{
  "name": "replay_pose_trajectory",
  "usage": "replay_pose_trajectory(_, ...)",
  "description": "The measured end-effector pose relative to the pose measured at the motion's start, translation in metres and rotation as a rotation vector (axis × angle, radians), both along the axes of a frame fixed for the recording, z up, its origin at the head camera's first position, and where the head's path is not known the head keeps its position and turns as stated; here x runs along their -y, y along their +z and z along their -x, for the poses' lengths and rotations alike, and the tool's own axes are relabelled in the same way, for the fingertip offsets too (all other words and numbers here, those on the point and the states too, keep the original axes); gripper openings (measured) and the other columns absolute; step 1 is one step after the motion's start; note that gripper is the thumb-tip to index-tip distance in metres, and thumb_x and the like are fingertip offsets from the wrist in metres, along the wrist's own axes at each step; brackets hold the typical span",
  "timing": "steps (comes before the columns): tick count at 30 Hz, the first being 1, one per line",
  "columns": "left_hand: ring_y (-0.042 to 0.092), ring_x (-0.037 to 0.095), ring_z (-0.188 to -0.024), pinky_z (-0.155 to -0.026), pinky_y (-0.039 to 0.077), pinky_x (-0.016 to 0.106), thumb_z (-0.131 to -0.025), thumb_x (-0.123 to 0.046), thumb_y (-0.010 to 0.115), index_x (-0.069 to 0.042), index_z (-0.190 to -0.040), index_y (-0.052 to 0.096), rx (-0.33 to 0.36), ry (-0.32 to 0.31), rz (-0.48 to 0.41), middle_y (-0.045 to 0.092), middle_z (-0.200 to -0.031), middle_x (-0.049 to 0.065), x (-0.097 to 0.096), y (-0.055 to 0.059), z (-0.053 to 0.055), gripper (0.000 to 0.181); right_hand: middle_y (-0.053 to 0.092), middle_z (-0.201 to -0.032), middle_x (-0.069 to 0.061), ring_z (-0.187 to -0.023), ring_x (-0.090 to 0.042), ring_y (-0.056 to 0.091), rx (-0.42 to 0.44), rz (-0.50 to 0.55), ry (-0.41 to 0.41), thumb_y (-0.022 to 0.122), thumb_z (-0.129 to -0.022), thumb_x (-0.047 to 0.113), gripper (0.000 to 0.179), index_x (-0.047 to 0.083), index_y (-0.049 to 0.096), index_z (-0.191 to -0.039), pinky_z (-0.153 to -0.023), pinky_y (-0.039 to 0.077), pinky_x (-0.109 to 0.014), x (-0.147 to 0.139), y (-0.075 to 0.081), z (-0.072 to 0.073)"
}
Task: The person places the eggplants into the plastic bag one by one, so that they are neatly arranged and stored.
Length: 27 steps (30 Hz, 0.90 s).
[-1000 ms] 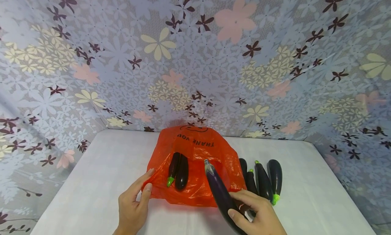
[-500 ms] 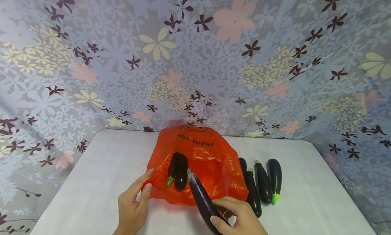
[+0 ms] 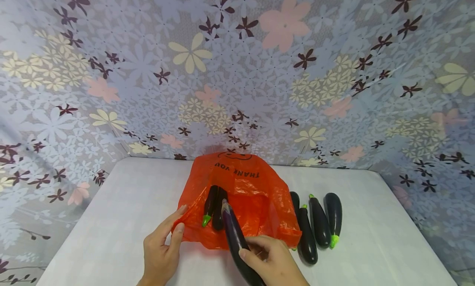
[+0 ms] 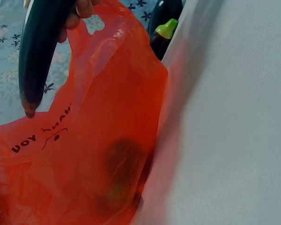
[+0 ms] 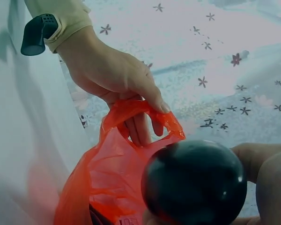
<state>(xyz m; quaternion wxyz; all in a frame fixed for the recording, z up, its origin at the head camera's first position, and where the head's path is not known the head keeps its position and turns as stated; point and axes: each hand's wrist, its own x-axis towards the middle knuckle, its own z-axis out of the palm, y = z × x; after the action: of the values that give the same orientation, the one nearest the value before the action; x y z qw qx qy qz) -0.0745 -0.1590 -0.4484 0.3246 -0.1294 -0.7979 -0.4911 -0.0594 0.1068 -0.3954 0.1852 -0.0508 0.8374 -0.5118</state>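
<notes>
My left hand [image 3: 163, 247] pinches the handle edge of a red plastic bag [image 3: 252, 183] printed THANK YOU, holding its mouth apart. Two dark eggplants [image 3: 210, 205] lie inside the bag at its left. My right hand [image 3: 272, 259] grips a long purple eggplant [image 3: 233, 232] round its middle, stem end pointing into the bag's mouth. In the right wrist view the rounded end of this eggplant [image 5: 194, 183] fills the front, with the left hand [image 5: 117, 75] at the bag's handle [image 5: 140, 110] behind it. The left wrist view shows the held eggplant [image 4: 40, 51] above the bag.
Several more eggplants [image 3: 319, 222] lie on the white table [image 3: 356, 261] to the right of the bag, some with green stems. A floral-patterned cloth [image 3: 237, 92] stands behind the table and along both sides.
My right hand has carried the eggplant leftward from the bag's right side, its stem end now over the eggplants inside. The bag's right rim has come free of my right hand. My left hand stays put.
</notes>
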Motion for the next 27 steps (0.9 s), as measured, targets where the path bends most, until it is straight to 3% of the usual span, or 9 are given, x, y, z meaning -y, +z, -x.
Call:
replay_pose_trajectory(6,0.064,0.010,-0.119,-0.097,0.047,0.017,-0.089,0.012,0.065,0.001,-0.126,0.068,-0.020,-0.007,-0.002,0.070,-0.123,0.013,0.000,-0.001,0.001,0.038,0.071,-0.094,0.001,-0.084,-0.018,0.061,0.025,0.044,-0.002,0.071,-0.093,0.037,0.041,0.006,0.073,-0.119,-0.079,0.057,-0.034,0.006,0.000,0.007)
replay_pose_trajectory(17,0.063,0.009,-0.119,-0.097,0.047,0.017,-0.090,0.011,0.065,0.001,-0.126,0.068,-0.009,-0.008,-0.001,0.070,-0.123,0.013,0.000,-0.001,0.001,0.037,0.073,-0.096,-0.002,-0.084,-0.018,0.065,-0.040,0.101,-0.049,0.069,-0.094,0.037,0.043,0.002,0.072,-0.119,-0.078,0.059,-0.028,0.014,0.002,0.020)
replay_pose_trajectory(27,0.063,0.008,-0.120,-0.097,0.046,0.016,-0.091,0.009,0.065,0.001,-0.126,0.069,0.018,0.001,0.004,0.070,-0.123,0.013,0.001,0.000,0.000,0.036,0.076,-0.098,-0.005,-0.087,-0.015,0.070,-0.065,0.216,-0.114,0.068,-0.096,0.034,0.039,0.002,0.074,-0.117,-0.078,0.058,-0.025,0.025,-0.005,0.031)
